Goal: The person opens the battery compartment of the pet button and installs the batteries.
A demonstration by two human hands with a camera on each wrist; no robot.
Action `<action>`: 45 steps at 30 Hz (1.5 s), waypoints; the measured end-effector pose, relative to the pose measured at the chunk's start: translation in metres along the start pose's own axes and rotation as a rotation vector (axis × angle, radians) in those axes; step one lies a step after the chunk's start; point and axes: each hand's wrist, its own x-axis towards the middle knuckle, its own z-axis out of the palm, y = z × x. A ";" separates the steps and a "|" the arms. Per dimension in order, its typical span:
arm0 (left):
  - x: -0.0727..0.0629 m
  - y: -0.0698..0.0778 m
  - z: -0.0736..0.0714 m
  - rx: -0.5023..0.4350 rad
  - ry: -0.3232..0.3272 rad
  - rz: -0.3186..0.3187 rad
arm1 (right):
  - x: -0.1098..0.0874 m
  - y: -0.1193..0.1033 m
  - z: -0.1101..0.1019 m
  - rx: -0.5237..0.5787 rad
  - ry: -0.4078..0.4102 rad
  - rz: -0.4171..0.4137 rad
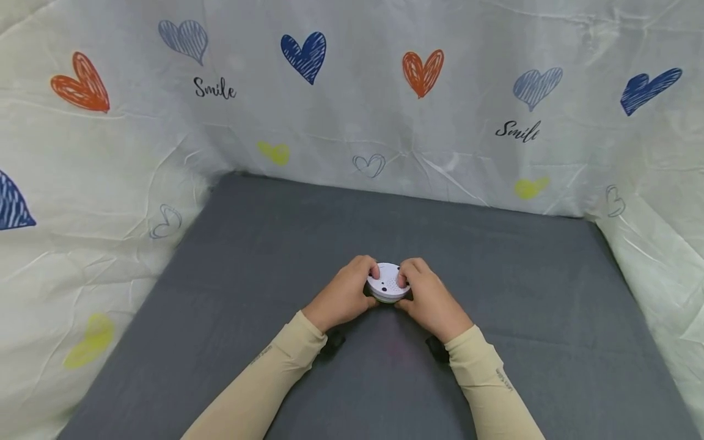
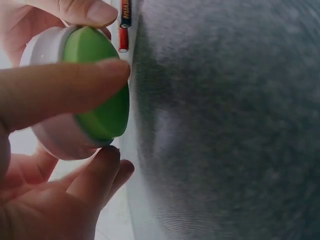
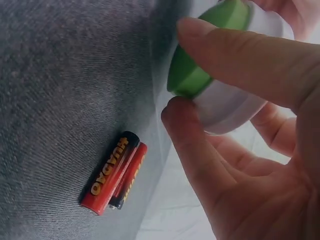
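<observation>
- Two cream-coloured fabric sleeves (image 1: 250, 385) reach in from the bottom edge, each with small dark lettering near its cuff.
- Two small black objects (image 1: 332, 345), out of focus, sit at the inner sides of the wrists.
- The left hand (image 1: 345, 293) pinches one side of the device, its thumb across the green part and its other fingers bent around the rim.
- The right hand (image 1: 434, 302) pinches the opposite side in the same way, thumb over the green part, fingers curled at the white edge.
- Between both hands, over the middle of the cloth, is a round device with a white casing and a green part (image 1: 388, 282); its white face, with dark spots and fine dots, is turned up. Whether it touches the cloth I cannot tell.
- Two red-and-black cylindrical batteries with gold lettering (image 3: 111, 172) lie near the device, side by side, ends reversed.
- Beneath everything spreads a dark grey fabric cloth (image 1: 286, 244).
- Behind and at the sides hangs a creased whitish sheet (image 1: 352, 122), printed with blue, orange and yellow hearts and "Smile".
</observation>
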 end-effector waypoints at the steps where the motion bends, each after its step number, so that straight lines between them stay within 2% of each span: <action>1: 0.000 -0.001 0.000 -0.003 -0.018 -0.009 | 0.000 -0.001 0.001 -0.018 0.000 -0.009; 7: 0.000 -0.005 0.000 -0.036 -0.082 -0.035 | -0.001 -0.003 0.002 -0.075 0.002 -0.035; 12: -0.001 -0.004 -0.003 -0.060 -0.108 -0.038 | 0.000 -0.006 -0.001 -0.078 -0.052 -0.018; 19: -0.001 -0.004 -0.006 -0.039 -0.124 0.007 | -0.001 -0.007 -0.011 -0.035 -0.110 0.045; 25: 0.000 -0.006 -0.006 -0.066 -0.141 0.003 | 0.004 -0.006 -0.013 -0.092 -0.052 0.065; 31: 0.001 -0.010 0.001 -0.067 -0.157 0.009 | 0.011 -0.004 -0.004 -0.103 0.031 0.024; 35: 0.001 -0.010 0.004 -0.085 -0.164 -0.004 | 0.015 -0.005 0.000 -0.064 0.027 0.016; 40: 0.000 -0.007 0.003 -0.091 -0.163 -0.011 | 0.017 -0.006 0.001 -0.004 0.032 0.064; 45: -0.001 -0.004 0.000 -0.077 -0.159 -0.018 | 0.018 -0.006 0.000 0.008 0.038 0.079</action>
